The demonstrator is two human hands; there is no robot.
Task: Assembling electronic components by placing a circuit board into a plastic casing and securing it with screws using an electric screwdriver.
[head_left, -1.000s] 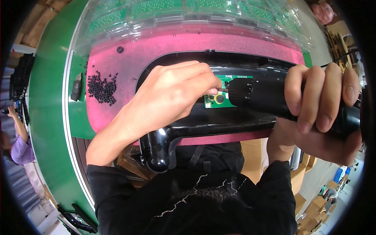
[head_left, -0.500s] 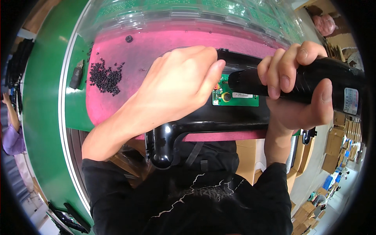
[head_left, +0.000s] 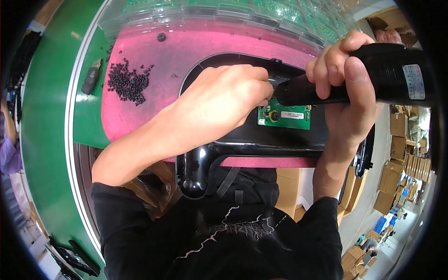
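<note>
Screwdriver, a thick black power tool by its look, lies slanted in the right grip, whose fingers and thumb wrap around its body; its nose hangs over the far edge of a green circuit board. The left grip is curled up at that nose; whether it pinches anything cannot be told, since its own knuckles hide the fingertips. The tool is probably fairly heavy and smooth, so a full wrap around the barrel suits it. The board sits inside a glossy black plastic shell; it looks stiff, light and fragile, best taken by its edges, away from the round black knob. The shell is likely light for its size, firm and slippery, best held at the rim or the rounded stub that juts past the pink mat toward the person. The left grip and the tool's nose block part of the board. On the left lie a heap of tiny black screws and a dark-handled cutter on the green surface; a clear plastic tray bounds the far side.
</note>
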